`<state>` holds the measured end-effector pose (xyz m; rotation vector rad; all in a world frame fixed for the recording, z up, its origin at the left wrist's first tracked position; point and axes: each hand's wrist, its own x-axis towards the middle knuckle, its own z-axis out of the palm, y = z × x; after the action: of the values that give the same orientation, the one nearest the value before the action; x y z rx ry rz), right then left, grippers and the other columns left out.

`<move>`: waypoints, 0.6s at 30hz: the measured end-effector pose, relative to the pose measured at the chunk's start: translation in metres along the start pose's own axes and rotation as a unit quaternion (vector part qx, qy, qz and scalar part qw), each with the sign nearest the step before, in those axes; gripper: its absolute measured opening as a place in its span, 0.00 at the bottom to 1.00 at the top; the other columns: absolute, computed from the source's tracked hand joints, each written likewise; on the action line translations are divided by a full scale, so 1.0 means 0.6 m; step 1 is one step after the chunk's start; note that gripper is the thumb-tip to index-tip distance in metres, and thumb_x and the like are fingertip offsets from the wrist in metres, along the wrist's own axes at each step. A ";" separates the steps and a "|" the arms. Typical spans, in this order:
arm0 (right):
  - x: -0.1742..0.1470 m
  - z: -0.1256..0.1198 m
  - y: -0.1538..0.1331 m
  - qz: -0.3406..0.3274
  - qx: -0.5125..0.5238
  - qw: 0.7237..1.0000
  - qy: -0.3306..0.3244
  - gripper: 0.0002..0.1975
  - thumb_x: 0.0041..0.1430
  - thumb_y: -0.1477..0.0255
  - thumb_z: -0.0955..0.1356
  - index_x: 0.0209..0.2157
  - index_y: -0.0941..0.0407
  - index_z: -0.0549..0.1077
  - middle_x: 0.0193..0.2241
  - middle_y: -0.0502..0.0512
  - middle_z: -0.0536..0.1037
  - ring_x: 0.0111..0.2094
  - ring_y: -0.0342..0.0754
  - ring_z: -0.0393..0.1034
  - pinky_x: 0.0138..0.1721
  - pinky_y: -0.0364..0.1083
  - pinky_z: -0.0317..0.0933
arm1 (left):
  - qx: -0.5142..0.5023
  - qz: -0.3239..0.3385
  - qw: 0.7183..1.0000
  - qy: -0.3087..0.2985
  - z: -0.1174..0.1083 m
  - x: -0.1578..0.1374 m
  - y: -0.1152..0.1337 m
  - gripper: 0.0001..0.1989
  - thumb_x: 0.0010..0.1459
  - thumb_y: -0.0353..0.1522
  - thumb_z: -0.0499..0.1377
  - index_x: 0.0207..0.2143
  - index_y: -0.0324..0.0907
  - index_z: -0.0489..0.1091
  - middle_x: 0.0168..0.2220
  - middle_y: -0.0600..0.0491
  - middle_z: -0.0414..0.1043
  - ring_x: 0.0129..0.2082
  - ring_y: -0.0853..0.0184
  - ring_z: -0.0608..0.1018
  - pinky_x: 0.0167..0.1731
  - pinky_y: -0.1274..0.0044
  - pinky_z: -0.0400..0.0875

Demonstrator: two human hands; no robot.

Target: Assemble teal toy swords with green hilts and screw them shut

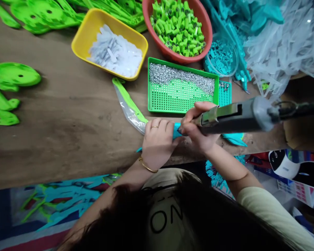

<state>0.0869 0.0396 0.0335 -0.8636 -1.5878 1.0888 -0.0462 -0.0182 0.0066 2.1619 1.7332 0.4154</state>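
My left hand (159, 139) is closed over a long plastic piece at the table's front edge. Out to its upper left runs the piece's lime-green strip with a clear blade-shaped part (129, 109). Between my hands shows a turquoise section (177, 130), and a turquoise tip (235, 138) pokes out to the right. My right hand (200, 129) grips a grey electric screwdriver (235, 115) near its nose, with the bit end at the turquoise section. My fingers hide how the parts join.
Behind my hands stands a green perforated tray (183, 99) with many small screws. Farther back are a yellow bin (81, 38) of pale strips, a red bowl (170, 52) of green pieces, and piles of turquoise parts (253, 17) and clear parts (284, 45). Green parts (21, 75) lie left.
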 end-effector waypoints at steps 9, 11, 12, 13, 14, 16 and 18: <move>0.144 0.029 0.059 -0.041 -0.001 0.980 0.195 0.12 0.60 0.60 0.67 0.41 0.51 0.67 0.35 0.48 0.71 0.29 0.39 0.72 0.39 0.46 0.73 | 0.068 -0.020 0.997 0.023 -0.036 -0.018 -0.020 0.29 0.56 0.47 0.60 0.50 0.32 0.68 0.44 0.38 0.70 0.47 0.48 0.68 0.45 0.61 0.62; 0.144 0.032 0.093 0.011 -0.033 0.983 0.180 0.14 0.61 0.56 0.65 0.41 0.51 0.67 0.32 0.49 0.70 0.28 0.40 0.72 0.37 0.46 0.74 | 0.073 -0.004 0.997 -0.002 -0.031 -0.004 -0.014 0.24 0.55 0.45 0.60 0.46 0.35 0.70 0.43 0.40 0.70 0.46 0.48 0.69 0.43 0.62 0.63; 0.141 0.033 0.108 0.029 -0.033 0.985 0.169 0.15 0.61 0.55 0.64 0.40 0.51 0.68 0.31 0.49 0.70 0.29 0.41 0.73 0.38 0.47 0.74 | 0.075 0.002 0.997 -0.017 -0.028 0.002 -0.013 0.21 0.56 0.45 0.60 0.43 0.37 0.71 0.40 0.41 0.70 0.45 0.49 0.69 0.40 0.63 0.63; 0.137 0.033 0.118 0.042 -0.027 0.986 0.158 0.15 0.61 0.55 0.64 0.39 0.51 0.68 0.30 0.48 0.70 0.30 0.41 0.74 0.38 0.47 0.74 | 0.076 0.006 0.997 -0.029 -0.024 0.007 -0.013 0.19 0.56 0.45 0.60 0.40 0.38 0.72 0.38 0.42 0.70 0.43 0.50 0.69 0.38 0.64 0.63; 0.132 0.033 0.126 0.052 -0.019 0.987 0.151 0.15 0.61 0.55 0.64 0.38 0.51 0.68 0.30 0.48 0.69 0.30 0.42 0.74 0.38 0.47 0.75 | 0.076 0.007 0.996 -0.036 -0.021 0.011 -0.014 0.18 0.56 0.45 0.59 0.38 0.39 0.72 0.36 0.44 0.69 0.41 0.51 0.70 0.36 0.65 0.63; 0.128 0.035 0.132 0.063 -0.014 0.988 0.142 0.15 0.61 0.54 0.64 0.37 0.51 0.68 0.29 0.48 0.69 0.31 0.42 0.74 0.38 0.45 0.75 | 0.074 0.007 0.997 -0.032 -0.016 0.014 -0.017 0.18 0.56 0.46 0.59 0.38 0.40 0.72 0.34 0.45 0.69 0.39 0.53 0.70 0.35 0.65 0.62; 0.129 0.037 0.127 0.058 -0.032 0.988 0.141 0.16 0.60 0.53 0.64 0.38 0.51 0.68 0.29 0.49 0.69 0.31 0.42 0.74 0.36 0.44 0.74 | 0.070 0.005 0.997 -0.022 -0.015 0.013 -0.021 0.18 0.56 0.46 0.59 0.37 0.41 0.72 0.34 0.46 0.69 0.39 0.53 0.70 0.35 0.66 0.62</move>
<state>0.0473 0.1308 -0.0152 -1.1130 -1.3543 0.9520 -0.0593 -0.0073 0.0091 2.2592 1.7773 0.2531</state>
